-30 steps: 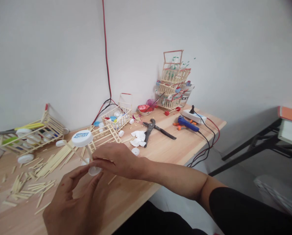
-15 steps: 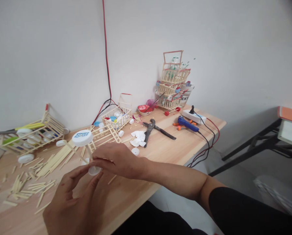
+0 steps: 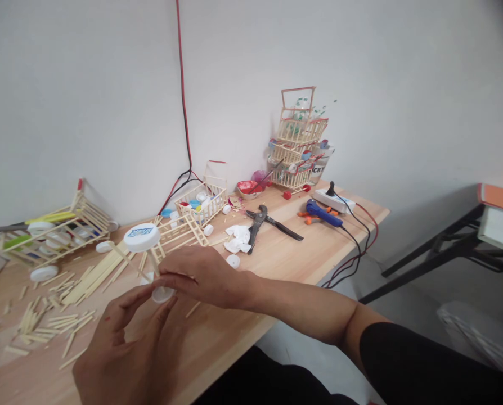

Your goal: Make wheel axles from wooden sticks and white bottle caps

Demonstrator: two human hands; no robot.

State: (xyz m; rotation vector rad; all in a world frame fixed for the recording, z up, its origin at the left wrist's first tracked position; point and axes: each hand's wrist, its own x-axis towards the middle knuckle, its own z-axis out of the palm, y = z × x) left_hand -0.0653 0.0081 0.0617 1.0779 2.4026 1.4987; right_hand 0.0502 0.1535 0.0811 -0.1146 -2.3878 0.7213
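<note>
My left hand (image 3: 127,343) pinches a white bottle cap (image 3: 162,294) between thumb and fingertips, low over the table. My right hand (image 3: 203,275) is closed around the lower part of a thin wooden stick (image 3: 155,260) that meets this cap. A white cap with blue lettering (image 3: 142,238) sits on the stick's upper end. Behind it, another stick (image 3: 129,262) slants between a small white cap (image 3: 104,246) and a cap partly hidden by my right hand. My right fingertips touch the left hand's cap; the exact joint is covered.
Loose cut sticks (image 3: 44,326) lie at left. Small stick carts (image 3: 57,230) holding caps stand along the wall, with more stacked (image 3: 296,152) at the back. Pliers (image 3: 260,225), crumpled tissue (image 3: 238,238), a blue glue gun (image 3: 323,214) and a power strip (image 3: 335,201) with trailing cords lie at right.
</note>
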